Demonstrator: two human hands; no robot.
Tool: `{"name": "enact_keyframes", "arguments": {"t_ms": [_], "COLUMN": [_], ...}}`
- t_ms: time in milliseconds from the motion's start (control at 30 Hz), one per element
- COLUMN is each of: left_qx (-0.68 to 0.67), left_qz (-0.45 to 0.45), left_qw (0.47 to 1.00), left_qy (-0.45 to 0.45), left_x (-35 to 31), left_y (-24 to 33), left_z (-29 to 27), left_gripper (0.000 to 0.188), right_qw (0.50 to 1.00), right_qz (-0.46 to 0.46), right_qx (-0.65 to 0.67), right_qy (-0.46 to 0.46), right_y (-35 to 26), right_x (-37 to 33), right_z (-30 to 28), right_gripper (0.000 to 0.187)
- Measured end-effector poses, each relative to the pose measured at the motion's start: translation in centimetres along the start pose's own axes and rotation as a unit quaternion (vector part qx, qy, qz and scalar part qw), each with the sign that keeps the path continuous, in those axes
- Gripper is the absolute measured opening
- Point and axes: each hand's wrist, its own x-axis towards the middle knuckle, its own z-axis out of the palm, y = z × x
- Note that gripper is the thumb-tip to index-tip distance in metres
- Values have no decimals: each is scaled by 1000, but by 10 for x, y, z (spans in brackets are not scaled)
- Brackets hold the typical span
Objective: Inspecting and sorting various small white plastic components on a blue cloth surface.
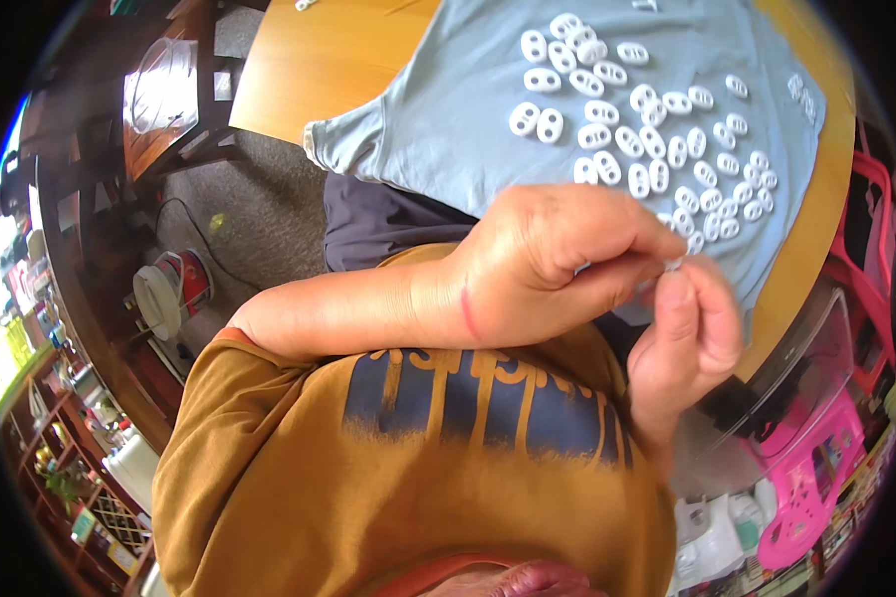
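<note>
My left hand (558, 249) reaches across in front of my chest, its thumb and fingers pinched together. Its fingertips meet those of my right hand (695, 333), which is also closed in a pinch. A tiny whitish bit (673, 265) shows between the fingertips; most of it is hidden, so its kind cannot be told. Just beyond the hands, many small white oval plastic pieces with two holes (593, 136) lie scattered on a light blue garment (458, 129). The smaller-looking ones (730, 229) lie towards the right, close to my right hand.
The blue garment covers much of a yellow wooden table (319, 60). At the right stand a red chair (874, 249), a transparent plastic bin (816, 338) and a pink plastic stool (816, 478). On the left floor are a red and white container (194, 279) and a dark cable (204, 234).
</note>
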Motion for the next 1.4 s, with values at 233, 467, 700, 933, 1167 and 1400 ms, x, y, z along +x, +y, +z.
{"name": "enact_keyframes", "arguments": {"t_ms": [233, 467, 700, 933, 1167, 1400], "left_qx": [-72, -327, -301, -291, -302, -350], "left_qz": [-69, -226, -176, -166, -171, -167], "left_qw": [995, 916, 919, 920, 921, 909], "left_qy": [22, 50, 183, 204, 180, 153], "left_x": [-5, -9, -5, -11, -6, -8], "left_y": [-4, -5, -7, -17, -15, -7], "left_z": [-1, -25, -67, -74, -78, -68], "left_gripper": [14, 17, 17, 17, 17, 15], "right_qw": [1000, 993, 966, 880, 839, 838], "right_qz": [4, 46, -27, -113, -137, -114], "right_qx": [-17, -98, -256, -461, -515, -524], "right_qy": [-7, -44, -39, -26, -115, -101], "right_y": [6, -15, -27, 2, 13, 15], "right_x": [-4, 18, 70, 134, 146, 143], "right_z": [4, 12, 13, -20, -29, -29], "right_gripper": [9, 18, 16, 17, 15, 14]}}
